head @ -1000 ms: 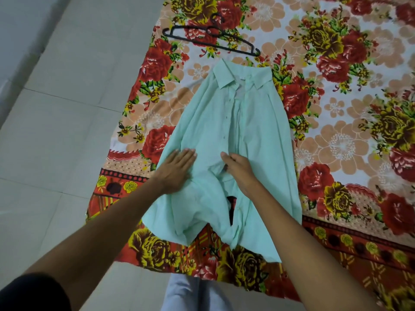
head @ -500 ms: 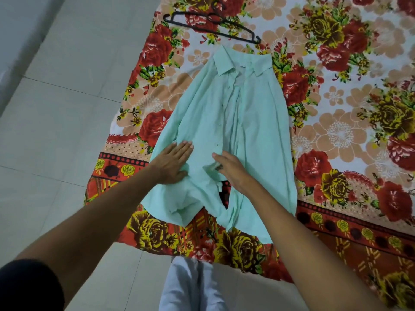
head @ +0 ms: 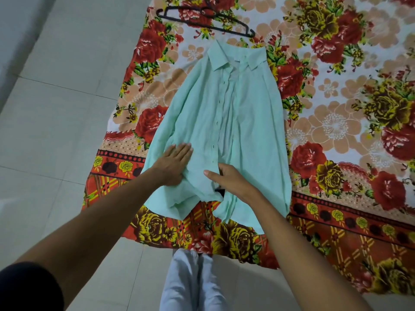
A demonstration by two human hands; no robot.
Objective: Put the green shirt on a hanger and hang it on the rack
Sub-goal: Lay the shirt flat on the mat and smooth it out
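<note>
Both hands had barely moved in that last second — left hand (head: 174, 163) flat on the green shirt (head: 224, 131), right hand (head: 231, 180) pinching its front edge near the hem, hanger (head: 206, 21) untouched beyond the collar on the floral sheet (head: 336, 108).

light: soft, even, bright | shadows: faint | glare: none | focus: slightly soft | edges: wide-angle bowing

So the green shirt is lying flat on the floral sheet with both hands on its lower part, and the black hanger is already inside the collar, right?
Not quite. In the head view the hanger lies on the sheet beyond the collar, apart from the shirt. The rest holds: left hand and right hand are on its lower part.
</note>
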